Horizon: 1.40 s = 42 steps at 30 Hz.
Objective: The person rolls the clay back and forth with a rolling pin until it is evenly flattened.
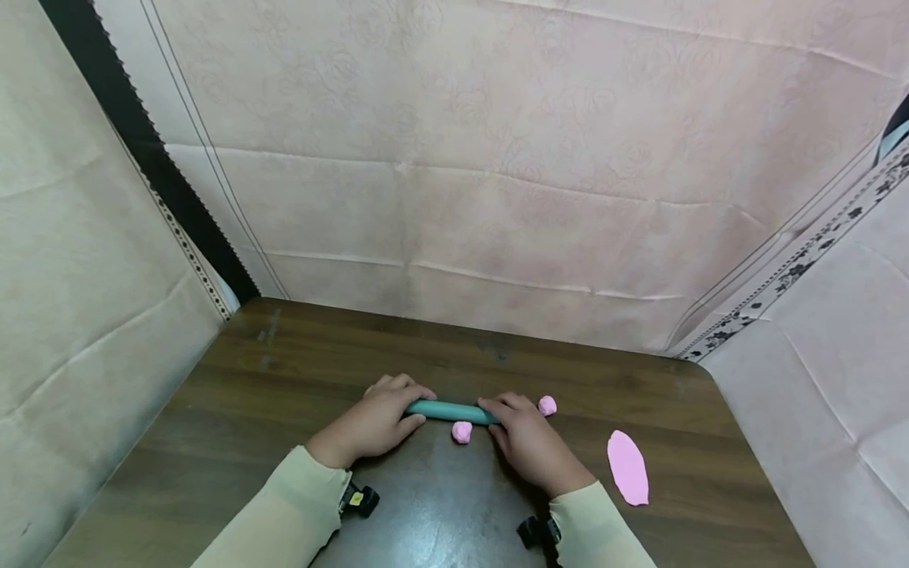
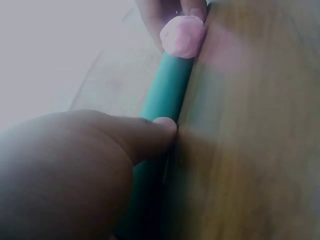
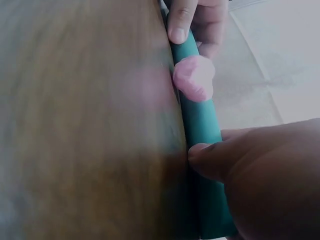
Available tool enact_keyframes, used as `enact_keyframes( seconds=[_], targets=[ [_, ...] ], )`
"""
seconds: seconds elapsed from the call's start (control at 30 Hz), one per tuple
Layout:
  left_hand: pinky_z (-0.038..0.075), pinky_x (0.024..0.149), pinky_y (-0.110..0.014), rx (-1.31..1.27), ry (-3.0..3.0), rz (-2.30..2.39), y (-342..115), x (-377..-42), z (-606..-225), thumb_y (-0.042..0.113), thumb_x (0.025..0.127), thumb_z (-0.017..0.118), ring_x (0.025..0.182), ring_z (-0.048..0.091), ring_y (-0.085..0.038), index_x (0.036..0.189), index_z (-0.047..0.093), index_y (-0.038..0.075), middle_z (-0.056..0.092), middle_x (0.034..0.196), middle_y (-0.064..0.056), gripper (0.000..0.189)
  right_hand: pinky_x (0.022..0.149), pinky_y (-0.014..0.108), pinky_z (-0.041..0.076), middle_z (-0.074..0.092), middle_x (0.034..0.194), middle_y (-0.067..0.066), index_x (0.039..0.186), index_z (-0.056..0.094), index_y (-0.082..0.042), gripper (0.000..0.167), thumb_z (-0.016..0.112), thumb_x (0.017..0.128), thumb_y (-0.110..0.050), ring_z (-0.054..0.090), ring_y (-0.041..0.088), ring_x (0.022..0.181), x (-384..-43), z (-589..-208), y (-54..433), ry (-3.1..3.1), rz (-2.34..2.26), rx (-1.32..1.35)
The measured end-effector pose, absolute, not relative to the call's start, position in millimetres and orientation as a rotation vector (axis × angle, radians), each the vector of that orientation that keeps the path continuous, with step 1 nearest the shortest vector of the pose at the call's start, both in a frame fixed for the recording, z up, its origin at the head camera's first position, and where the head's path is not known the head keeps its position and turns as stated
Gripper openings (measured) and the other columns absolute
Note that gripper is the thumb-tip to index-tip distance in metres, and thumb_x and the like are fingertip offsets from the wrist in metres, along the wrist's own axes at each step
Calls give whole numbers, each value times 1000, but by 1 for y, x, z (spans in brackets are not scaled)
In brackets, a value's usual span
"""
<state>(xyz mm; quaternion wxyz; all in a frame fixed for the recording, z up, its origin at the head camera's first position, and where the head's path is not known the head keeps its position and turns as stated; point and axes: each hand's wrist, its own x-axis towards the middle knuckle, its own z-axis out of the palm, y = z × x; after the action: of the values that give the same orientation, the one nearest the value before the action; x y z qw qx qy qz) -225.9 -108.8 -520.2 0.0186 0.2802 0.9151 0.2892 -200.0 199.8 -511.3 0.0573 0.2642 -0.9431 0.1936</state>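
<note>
A smooth green rolling pin [image 1: 449, 410] lies crosswise on the table, both of its ends hidden by the hands in the head view. My left hand [image 1: 376, 418] grips its left end, thumb on the near side and fingers over the far side. On the right end, my right hand [image 1: 529, 443] holds it the same way. A small lumpy ball of pink clay [image 1: 461, 432] sits on the near side of the pin, between the two hands. Both wrist views show this clay ball [image 2: 182, 36] overlapping the green pin [image 3: 202, 117].
Just beyond the right hand is a second pink clay ball [image 1: 547, 405]. A flattened pink oval of clay [image 1: 628, 469] lies farther right on the brown wooden table [image 1: 682, 426]. Pale patterned cloth [image 1: 461, 197] hangs at the table's back and sides.
</note>
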Motion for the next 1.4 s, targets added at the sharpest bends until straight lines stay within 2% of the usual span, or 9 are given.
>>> enact_keyframes(
  seconds=[0.2,0.4,0.67,0.93,1.03,1.1,1.17,1.23,1.4],
  targets=[
    [54,97,-46,983,3012,737,-99,-215,-511,29,113,71,108,62,-17,140,75,24,69,123,6,27,101,43,64,75,124,0,136,77,-13,34,80,102,-11,71,19,114,-192,-502,195,-2816,428,720],
    [55,91,-42,1072,3146,522,-87,-196,-499,30,114,68,103,63,-17,136,74,23,69,119,6,25,79,34,58,67,104,-7,116,76,-17,29,76,88,-10,58,9,86,-175,-488,184,-2816,426,587],
    [49,82,-34,1030,3159,433,-82,-184,-494,24,112,65,92,55,-13,129,71,18,67,111,4,19,74,28,53,62,98,-9,110,75,-18,20,71,92,-10,52,7,80,-173,-498,175,-2839,383,601],
    [46,82,-34,927,3034,571,-83,-188,-501,19,111,59,92,51,-12,131,70,16,65,110,5,23,78,34,55,66,102,-6,108,74,-17,20,71,90,-11,56,12,81,-176,-506,174,-2785,291,682],
    [51,90,-39,893,2985,607,-84,-192,-507,22,113,58,104,58,-16,134,70,17,68,122,2,25,94,39,61,74,120,-3,120,76,-15,27,68,95,-13,71,17,102,-177,-507,172,-2819,276,717],
    [54,106,-48,871,2950,618,-84,-193,-509,26,113,58,128,64,-25,140,70,16,69,141,-4,31,110,45,59,75,140,1,136,75,-14,39,65,99,-16,73,23,129,-178,-508,172,-2874,269,736],
    [47,123,-59,843,2903,631,-83,-194,-510,31,114,58,155,54,-37,150,67,15,61,163,-10,41,126,51,50,65,162,3,155,67,-14,51,61,105,-22,59,28,155,-178,-508,171,-2944,257,740],
    [34,133,-66,812,2860,636,-82,-193,-510,37,113,59,170,34,-43,161,61,15,46,178,-13,53,133,55,41,54,174,3,168,55,-16,59,57,109,-28,45,30,167,-177,-508,172,-3012,234,735],
    [19,138,-71,781,2809,612,-81,-192,-506,51,113,60,176,17,-42,174,45,17,30,187,-10,72,137,57,33,37,185,2,177,38,-16,66,49,115,-36,31,29,173,-177,-507,175,-3097,248,751]
  ],
)
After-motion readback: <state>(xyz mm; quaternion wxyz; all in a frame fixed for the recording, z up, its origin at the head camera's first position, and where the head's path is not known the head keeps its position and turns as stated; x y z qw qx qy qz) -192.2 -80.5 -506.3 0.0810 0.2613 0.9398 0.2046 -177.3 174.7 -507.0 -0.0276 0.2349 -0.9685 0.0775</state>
